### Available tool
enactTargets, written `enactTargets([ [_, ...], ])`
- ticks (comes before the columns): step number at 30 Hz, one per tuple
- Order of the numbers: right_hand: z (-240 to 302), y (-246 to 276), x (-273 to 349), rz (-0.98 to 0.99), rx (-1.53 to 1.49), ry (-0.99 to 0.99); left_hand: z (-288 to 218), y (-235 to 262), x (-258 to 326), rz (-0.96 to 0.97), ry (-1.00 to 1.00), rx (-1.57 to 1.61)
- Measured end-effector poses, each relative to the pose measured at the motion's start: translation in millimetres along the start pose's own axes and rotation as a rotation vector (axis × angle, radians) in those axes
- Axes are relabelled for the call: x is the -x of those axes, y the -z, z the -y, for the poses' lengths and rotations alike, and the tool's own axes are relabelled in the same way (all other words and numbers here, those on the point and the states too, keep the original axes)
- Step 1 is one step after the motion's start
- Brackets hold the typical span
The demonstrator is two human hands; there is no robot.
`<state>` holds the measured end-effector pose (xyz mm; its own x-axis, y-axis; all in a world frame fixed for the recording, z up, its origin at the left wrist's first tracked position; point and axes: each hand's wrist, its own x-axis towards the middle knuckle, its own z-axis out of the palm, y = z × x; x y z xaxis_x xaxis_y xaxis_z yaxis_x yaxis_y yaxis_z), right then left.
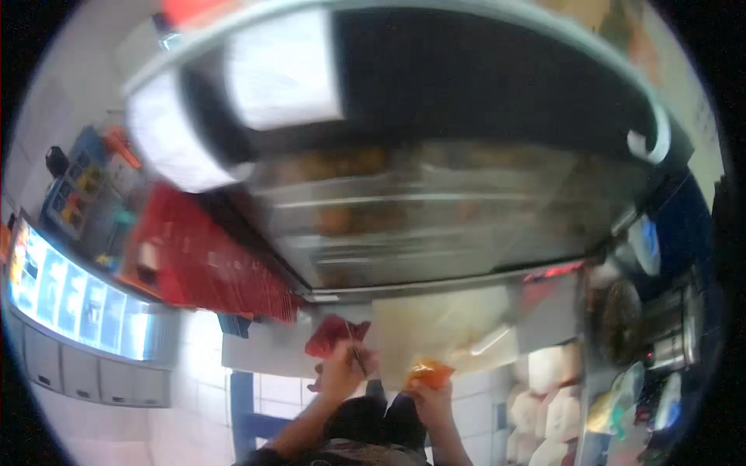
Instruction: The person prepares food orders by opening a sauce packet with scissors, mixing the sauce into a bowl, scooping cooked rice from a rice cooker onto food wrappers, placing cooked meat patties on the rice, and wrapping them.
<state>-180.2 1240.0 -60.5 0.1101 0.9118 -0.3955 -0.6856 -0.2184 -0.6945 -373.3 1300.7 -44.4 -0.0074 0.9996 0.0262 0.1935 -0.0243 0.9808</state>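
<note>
My left hand is closed at the near edge of the counter. A thin dark object shows at its fingers, too blurred to name. Right behind this hand lies a crumpled dark red cloth, touching it or nearly so. My right hand grips a small clear packet with orange contents and holds it over the front edge of a cream cutting board. Motion blur smears the fingers of both hands.
A glass-fronted display case with blurred food inside rises behind the board. Red fabric hangs at left, near a lit fridge. White containers stand low at right, beside a round dark pan.
</note>
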Motion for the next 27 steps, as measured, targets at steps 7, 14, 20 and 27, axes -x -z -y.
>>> enactTargets([
  [7, 4.6, -59.0, 0.5, 0.035, 0.198, 0.028, -1.5, -5.9, 28.4, 0.004, 0.025, 0.257],
  [14, 3.9, -82.1, 11.5, 0.084, 0.248, 0.132, -27.8, 23.0, 31.2, 0.032, 0.02, 0.49],
  [20, 1.1, -105.1, 21.9, 0.085, 0.296, 0.219, -33.1, 32.6, 31.3, 0.02, 0.042, 0.534],
  [27, -0.7, -111.9, 32.7, 0.168, 0.286, 0.256, -20.6, 36.0, 36.6, -0.011, -0.036, 0.515],
])
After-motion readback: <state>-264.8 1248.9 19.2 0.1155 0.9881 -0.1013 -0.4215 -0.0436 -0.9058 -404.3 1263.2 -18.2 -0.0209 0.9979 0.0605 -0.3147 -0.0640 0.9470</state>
